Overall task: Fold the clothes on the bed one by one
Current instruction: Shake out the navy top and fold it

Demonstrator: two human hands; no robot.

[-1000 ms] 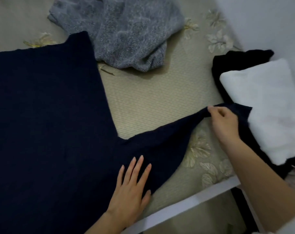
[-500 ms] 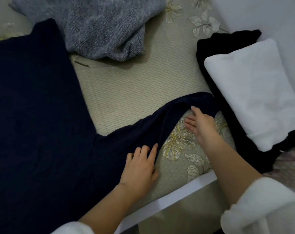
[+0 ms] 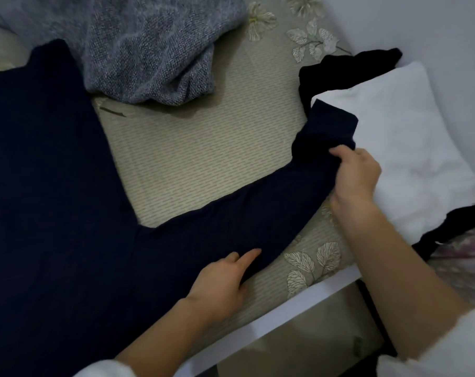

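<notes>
Dark navy knitted sweater (image 3: 54, 186): flat on patterned beige bed (image 3: 203, 148). Right hand (image 3: 353, 172), slack half a second ago, now clutches sleeve (image 3: 244, 210) near cuff. Left hand (image 3: 220, 281) pinches sleeve base. Sleeve fold judged imminent.

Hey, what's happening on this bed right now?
A person is folding a navy sweater spread flat on the bed. The right hand grips its sleeve near the cuff, while the left hand holds the sleeve's lower edge closer to the body. The sleeve is not yet folded in. A crumpled grey sweater lies behind, and a white folded piece rests on something black to the right.
</notes>
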